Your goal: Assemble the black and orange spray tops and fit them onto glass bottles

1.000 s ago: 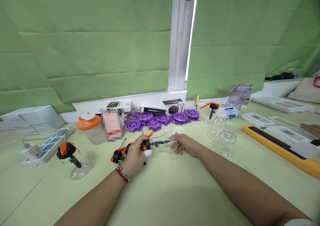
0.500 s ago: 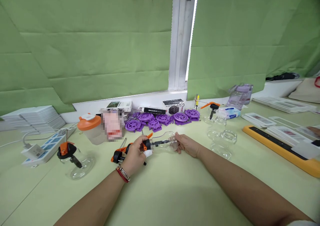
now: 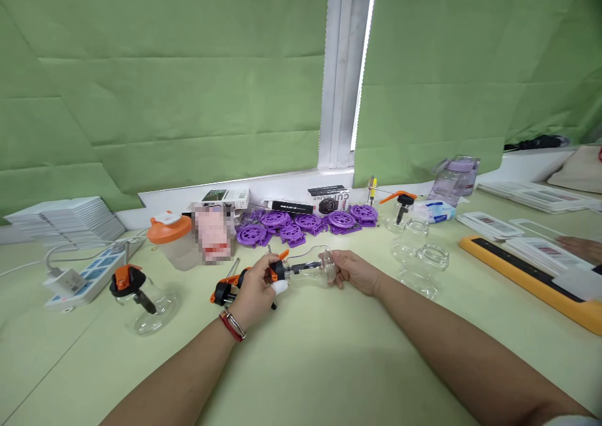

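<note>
A clear glass bottle (image 3: 311,268) lies on its side just above the pale green table (image 3: 310,357). My right hand (image 3: 353,271) grips its base end. My left hand (image 3: 254,290) pinches the black and orange pump top (image 3: 277,268) at the bottle's neck; a white bandage wraps one fingertip. A loose orange and black pump top (image 3: 222,290) lies on the table by my left hand, partly hidden behind it.
A finished glass bottle with a pump top (image 3: 143,295) lies at the left near a power strip (image 3: 79,276). Purple plastic wheels (image 3: 305,224) and small boxes line the window sill. Empty glass bottles (image 3: 426,260) stand at the right, beside a yellow-edged tray (image 3: 531,276). Another person's hand (image 3: 583,248) rests far right.
The view has shifted slightly. Both hands keep their grip on the bottle and pump top in nearly the same place.
</note>
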Demonstrator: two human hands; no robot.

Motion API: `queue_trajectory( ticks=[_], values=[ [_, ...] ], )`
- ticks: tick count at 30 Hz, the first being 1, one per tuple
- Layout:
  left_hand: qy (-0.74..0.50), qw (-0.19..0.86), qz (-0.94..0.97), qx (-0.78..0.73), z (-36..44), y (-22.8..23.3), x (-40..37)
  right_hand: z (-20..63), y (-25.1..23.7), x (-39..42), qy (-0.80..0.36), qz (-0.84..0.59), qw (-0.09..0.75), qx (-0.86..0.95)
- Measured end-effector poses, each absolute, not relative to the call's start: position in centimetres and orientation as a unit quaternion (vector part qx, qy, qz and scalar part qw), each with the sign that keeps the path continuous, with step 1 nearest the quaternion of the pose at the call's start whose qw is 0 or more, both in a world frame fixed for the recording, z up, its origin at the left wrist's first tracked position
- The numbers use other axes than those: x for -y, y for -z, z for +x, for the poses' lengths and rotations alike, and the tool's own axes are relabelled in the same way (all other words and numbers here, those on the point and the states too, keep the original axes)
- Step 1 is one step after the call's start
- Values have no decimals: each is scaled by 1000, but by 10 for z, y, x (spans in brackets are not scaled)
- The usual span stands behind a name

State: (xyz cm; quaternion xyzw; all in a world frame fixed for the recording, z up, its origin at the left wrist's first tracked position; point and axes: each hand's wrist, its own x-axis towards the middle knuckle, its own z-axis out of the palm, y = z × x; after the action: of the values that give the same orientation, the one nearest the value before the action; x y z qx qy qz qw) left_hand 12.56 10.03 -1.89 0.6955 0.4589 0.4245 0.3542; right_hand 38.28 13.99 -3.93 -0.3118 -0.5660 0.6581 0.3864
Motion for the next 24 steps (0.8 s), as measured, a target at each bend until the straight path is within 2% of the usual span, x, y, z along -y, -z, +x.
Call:
queue_trajectory(
  ticks=[5,10,17,24],
  values=[
    [-421,331,698,-476,124,18,-102,380,32,-134,-641,-305,435,553],
    [-424,310,705,-477,123,17,-104,385,28,-131,-661,-261,409,572],
    [-430,299,714,-465,123,23,-103,378,36,-135,-645,-336,390,565],
    [-416,306,705,-486,123,17,-102,381,31,-133,-641,-309,424,561]
  ],
)
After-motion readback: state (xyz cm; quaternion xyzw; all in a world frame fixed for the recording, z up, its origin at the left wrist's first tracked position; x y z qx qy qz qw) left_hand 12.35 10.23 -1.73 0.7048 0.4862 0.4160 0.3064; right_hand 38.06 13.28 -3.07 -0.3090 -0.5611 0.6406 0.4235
